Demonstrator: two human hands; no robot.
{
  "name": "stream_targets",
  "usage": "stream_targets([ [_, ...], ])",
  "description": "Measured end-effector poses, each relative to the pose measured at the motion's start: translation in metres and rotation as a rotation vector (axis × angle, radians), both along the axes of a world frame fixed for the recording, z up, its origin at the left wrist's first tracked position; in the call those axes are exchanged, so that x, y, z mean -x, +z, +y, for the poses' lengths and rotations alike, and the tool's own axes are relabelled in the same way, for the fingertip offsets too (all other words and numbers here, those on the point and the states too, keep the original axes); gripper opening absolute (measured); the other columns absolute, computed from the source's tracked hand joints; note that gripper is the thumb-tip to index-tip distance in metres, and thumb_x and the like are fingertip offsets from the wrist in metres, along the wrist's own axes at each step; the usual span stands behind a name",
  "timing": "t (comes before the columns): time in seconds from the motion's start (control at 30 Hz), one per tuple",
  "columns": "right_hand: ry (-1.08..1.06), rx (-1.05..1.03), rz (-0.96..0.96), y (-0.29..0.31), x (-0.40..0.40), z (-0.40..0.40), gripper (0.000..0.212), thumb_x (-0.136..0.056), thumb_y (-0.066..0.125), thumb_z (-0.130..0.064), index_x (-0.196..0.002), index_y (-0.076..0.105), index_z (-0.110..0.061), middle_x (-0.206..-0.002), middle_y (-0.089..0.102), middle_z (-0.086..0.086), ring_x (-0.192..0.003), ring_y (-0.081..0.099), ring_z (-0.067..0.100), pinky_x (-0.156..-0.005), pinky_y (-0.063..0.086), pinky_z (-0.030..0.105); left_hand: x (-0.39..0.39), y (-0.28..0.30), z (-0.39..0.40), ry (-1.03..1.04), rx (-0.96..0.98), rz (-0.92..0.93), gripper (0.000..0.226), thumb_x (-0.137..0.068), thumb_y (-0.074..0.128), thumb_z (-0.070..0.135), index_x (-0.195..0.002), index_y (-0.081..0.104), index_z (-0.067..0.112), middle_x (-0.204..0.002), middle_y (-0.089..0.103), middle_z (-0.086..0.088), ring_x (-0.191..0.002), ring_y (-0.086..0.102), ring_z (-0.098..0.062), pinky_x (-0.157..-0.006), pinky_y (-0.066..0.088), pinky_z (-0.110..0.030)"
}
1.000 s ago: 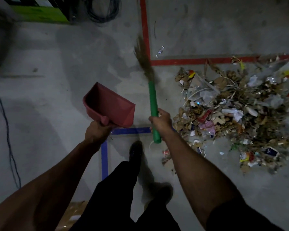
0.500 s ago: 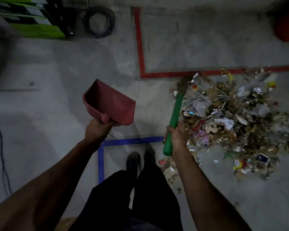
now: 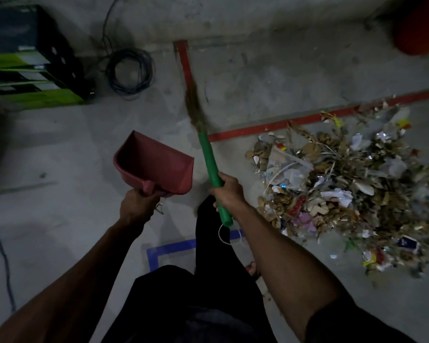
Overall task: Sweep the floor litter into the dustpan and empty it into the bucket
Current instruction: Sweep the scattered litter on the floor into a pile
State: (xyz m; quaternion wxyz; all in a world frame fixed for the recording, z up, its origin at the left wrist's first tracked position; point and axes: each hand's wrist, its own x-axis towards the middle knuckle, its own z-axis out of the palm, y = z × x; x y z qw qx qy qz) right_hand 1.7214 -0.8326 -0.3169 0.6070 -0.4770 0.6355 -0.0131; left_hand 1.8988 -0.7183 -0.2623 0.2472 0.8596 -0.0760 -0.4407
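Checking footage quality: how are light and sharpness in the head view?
Head view: dim overall; broom bristles smeared by motion blur; litter pile soft toward its right edge; dustpan and both hands fairly sharp; straight floor tape bends slightly from wide-angle distortion.

My left hand [image 3: 138, 205] grips a dull red dustpan [image 3: 156, 164] that looks like smooth matt plastic. My right hand [image 3: 227, 191] holds a broom [image 3: 209, 164] whose green handle has a ribbed plastic sleeve with a faint sheen; its brown bristles look dry, fibrous and coarse. The litter pile [image 3: 344, 189] mixes torn brown cardboard, crumpled white paper, shiny foil scraps, clear glossy plastic film and dry leaves. The floor [image 3: 60, 149] is rough matt grey concrete, marked with smooth red tape [image 3: 282, 123] and blue tape [image 3: 169, 247]
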Motion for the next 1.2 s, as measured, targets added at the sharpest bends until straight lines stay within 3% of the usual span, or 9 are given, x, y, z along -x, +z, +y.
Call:
stream_targets([
  [0.1, -0.051, -0.044, 0.101, -0.021, -0.004, -0.048, 0.041, -0.08, 0.065, -0.006, -0.119, 0.065, -0.018, -0.093, 0.071, 0.012, -0.074, 0.069, 0.034, -0.066, 0.06, 0.044, -0.012, -0.007, -0.039, -0.023, -0.023, 0.001, 0.031, -0.056, 0.059, 0.031, -0.073, 0.064, 0.005, -0.066, 0.06, -0.014, -0.051, 0.049, -0.024, -0.048, 0.037, -0.026],
  [0.23, -0.389, -0.136, 0.066, -0.036, 0.008, -0.098, 0.022, -0.082, 0.063, -0.001, -0.102, 0.067, -0.009, -0.063, 0.061, 0.011, -0.041, 0.055, 0.021, -0.042, 0.046, 0.026, -0.027, -0.017, -0.09, -0.056, -0.038, 0.0, 0.01, -0.078, 0.064, 0.013, -0.071, 0.062, 0.006, -0.072, 0.061, -0.019, -0.053, 0.049, -0.025, -0.048, 0.037, -0.027],
  [0.37, -0.661, -0.172, 0.047, -0.031, 0.027, -0.141, 0.024, -0.086, 0.06, 0.003, -0.105, 0.064, -0.009, -0.07, 0.054, 0.014, -0.051, 0.05, 0.023, -0.054, 0.047, 0.033, -0.034, -0.017, -0.136, -0.095, -0.042, -0.003, 0.012, -0.083, 0.062, 0.009, -0.072, 0.061, 0.003, -0.072, 0.06, -0.018, -0.055, 0.049, -0.025, -0.049, 0.037, -0.028],
  [0.53, -0.992, -0.164, -0.054, -0.008, 0.035, -0.171, 0.029, -0.09, 0.056, 0.006, -0.115, 0.056, -0.008, -0.066, 0.047, 0.012, -0.048, 0.043, 0.022, -0.043, 0.04, 0.027, -0.039, -0.009, -0.187, -0.15, -0.056, -0.016, 0.009, -0.084, 0.062, 0.011, -0.079, 0.064, 0.004, -0.071, 0.06, -0.016, -0.054, 0.05, -0.024, -0.049, 0.038, -0.027],
  [0.67, -0.916, -0.063, 0.018, 0.006, 0.02, -0.156, 0.057, -0.086, 0.064, -0.002, -0.139, 0.053, -0.018, -0.088, 0.065, 0.012, -0.06, 0.057, 0.025, -0.061, 0.053, 0.036, -0.04, -0.001, -0.218, -0.191, -0.054, -0.03, 0.009, -0.085, 0.061, 0.009, -0.076, 0.062, 0.008, -0.071, 0.06, -0.015, -0.053, 0.05, -0.023, -0.049, 0.039, -0.027],
  [0.77, -0.802, -0.032, 0.018, 0.006, 0.007, -0.15, 0.066, -0.081, 0.07, -0.006, -0.141, 0.051, -0.026, -0.076, 0.07, -0.001, -0.041, 0.058, 0.01, -0.041, 0.046, 0.021, -0.04, 0.004, -0.237, -0.22, -0.064, -0.031, 0.011, -0.084, 0.061, 0.009, -0.073, 0.061, 0.009, -0.069, 0.059, -0.013, -0.053, 0.05, -0.023, -0.049, 0.039, -0.027],
  [0.87, -0.672, -0.092, 0.021, 0.002, 0.01, -0.169, 0.066, -0.08, 0.071, -0.01, -0.141, 0.051, -0.027, -0.101, 0.07, 0.01, -0.044, 0.062, 0.014, -0.04, 0.048, 0.021, -0.038, 0.006, -0.257, -0.266, -0.055, -0.032, 0.013, -0.084, 0.061, 0.008, -0.071, 0.06, 0.008, -0.067, 0.057, -0.012, -0.052, 0.048, -0.022, -0.049, 0.038, -0.027],
  [0.97, -0.666, -0.172, 0.033, -0.004, 0.028, -0.192, 0.05, -0.083, 0.068, -0.007, -0.129, 0.058, -0.021, -0.099, 0.068, 0.018, -0.057, 0.062, 0.028, -0.051, 0.051, 0.031, -0.033, 0.005, -0.274, -0.329, -0.034, -0.035, 0.015, -0.084, 0.06, 0.006, -0.069, 0.059, 0.006, -0.063, 0.054, -0.01, -0.05, 0.046, -0.02, -0.048, 0.035, -0.026],
  [1.2, -1.018, -0.216, 0.042, -0.006, 0.115, -0.225, 0.004, -0.088, 0.062, -0.004, -0.092, 0.062, -0.006, -0.057, 0.056, 0.011, -0.032, 0.051, 0.013, -0.035, 0.041, 0.018, -0.023, -0.001, -0.318, -0.492, -0.016, 0.025, 0.015, -0.079, 0.068, 0.02, -0.078, 0.066, 0.005, -0.067, 0.06, -0.011, -0.054, 0.051, -0.025, -0.054, 0.039, -0.03],
])
